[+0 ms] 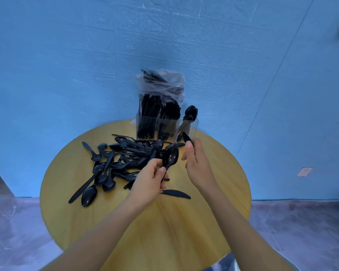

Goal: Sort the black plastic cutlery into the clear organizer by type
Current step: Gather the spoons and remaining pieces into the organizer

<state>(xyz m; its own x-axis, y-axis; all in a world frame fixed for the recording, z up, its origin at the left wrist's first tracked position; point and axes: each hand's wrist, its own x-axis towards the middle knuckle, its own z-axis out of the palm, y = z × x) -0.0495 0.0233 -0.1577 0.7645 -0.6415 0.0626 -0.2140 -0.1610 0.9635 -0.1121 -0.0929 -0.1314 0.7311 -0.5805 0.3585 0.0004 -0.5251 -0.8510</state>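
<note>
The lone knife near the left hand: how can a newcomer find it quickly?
Start at the round wooden table, then find the left hand. Just right of its wrist, the lone knife lies flat and alone, apart from the tangled pile.

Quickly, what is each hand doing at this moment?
Left hand: holding a black spoon.
Right hand: holding another black spoon near the clear organizer.
</note>
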